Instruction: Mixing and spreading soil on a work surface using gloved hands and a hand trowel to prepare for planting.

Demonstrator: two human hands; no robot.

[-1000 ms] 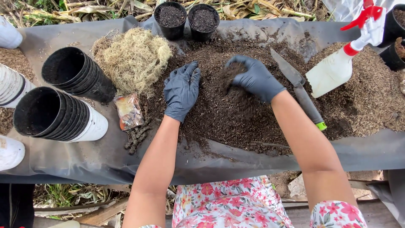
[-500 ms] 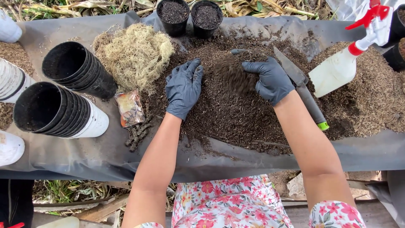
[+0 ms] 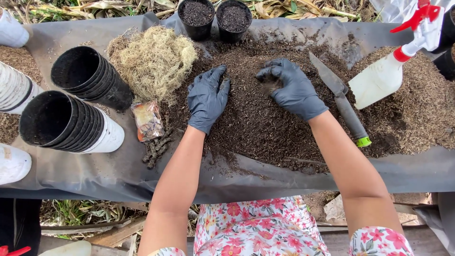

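Cupped around a clump of dark soil, my right hand digs into the heap on the grey sheet; my left hand lies spread flat on the soil just beside it.

knife right of soil — pots left

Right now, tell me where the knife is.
In the head view, the knife lies on the soil pile just beyond the right hand, with the white spray bottle on its far side.

Outdoors in daylight: grey sheet over a table, perhaps wooden, dry straw behind.
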